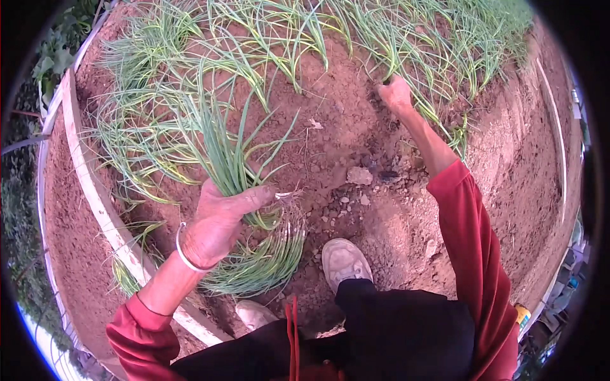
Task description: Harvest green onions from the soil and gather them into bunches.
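My left hand grips a bunch of green onions, leaves up and away from me, with one pale rooted end poking out past the thumb. Below that hand, a pile of pulled green onions lies on the soil, white ends and roots toward the upper right. My right hand reaches far ahead, closed around the base of a growing green onion clump at soil level. Its fingertips are partly hidden, as is the clump's base.
Rows of green onions spread across the far soil. A pale wooden board runs along the left. Clods such as a large one lie ahead of my shoe. A yellow container sits at the lower right.
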A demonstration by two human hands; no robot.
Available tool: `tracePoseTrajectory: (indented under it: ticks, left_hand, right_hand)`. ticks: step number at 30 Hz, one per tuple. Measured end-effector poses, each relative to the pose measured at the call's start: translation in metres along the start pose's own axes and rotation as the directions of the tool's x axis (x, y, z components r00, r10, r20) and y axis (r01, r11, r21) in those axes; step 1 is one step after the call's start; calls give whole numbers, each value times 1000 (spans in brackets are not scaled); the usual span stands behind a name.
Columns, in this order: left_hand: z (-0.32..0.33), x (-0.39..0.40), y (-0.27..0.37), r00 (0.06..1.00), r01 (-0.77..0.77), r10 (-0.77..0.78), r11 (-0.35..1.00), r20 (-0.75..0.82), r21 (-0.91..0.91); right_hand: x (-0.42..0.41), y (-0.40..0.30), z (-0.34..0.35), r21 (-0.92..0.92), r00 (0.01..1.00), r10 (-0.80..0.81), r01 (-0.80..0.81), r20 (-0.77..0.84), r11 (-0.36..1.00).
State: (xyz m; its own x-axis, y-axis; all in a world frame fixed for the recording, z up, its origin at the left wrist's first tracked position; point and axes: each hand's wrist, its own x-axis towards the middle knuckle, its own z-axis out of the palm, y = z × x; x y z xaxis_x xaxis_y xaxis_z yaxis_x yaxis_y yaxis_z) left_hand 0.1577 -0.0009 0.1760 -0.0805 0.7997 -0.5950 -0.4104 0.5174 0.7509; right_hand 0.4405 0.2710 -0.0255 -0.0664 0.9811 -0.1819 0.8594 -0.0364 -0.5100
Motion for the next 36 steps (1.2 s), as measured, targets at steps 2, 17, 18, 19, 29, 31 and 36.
tracePoseTrajectory:
  ticks: [2,17,18,19,29,31,36]
  left_hand:
    - [5,4,-5,1000,-10,10,999,-6,-31]
    - [-6,23,-20,995,49,-58,992,-75,-113]
    - [-7,23,-21,992,65,-75,994,-101,-92]
    - [-8,23,-22,987,98,-107,992,-119,-80]
    - [-18,34,-31,988,114,-132,974,-84,-195]
    - [-19,38,-33,985,112,-134,976,-105,-187]
    - [-23,41,-36,982,145,-159,980,-99,-137]
  right_hand:
    - [10,-1,3,-149,998,2,7,64,989]
    - [8,-3,12,-403,996,61,-29,69,915]
    - [9,2,10,-371,995,42,-4,95,929]
    - [7,7,9,-337,992,17,28,129,941]
    - [1,0,9,-347,996,-31,59,85,936]
    - [-14,-17,2,-374,1000,-6,16,28,927]
    - [-99,-81,-13,72,899,-315,308,304,949]
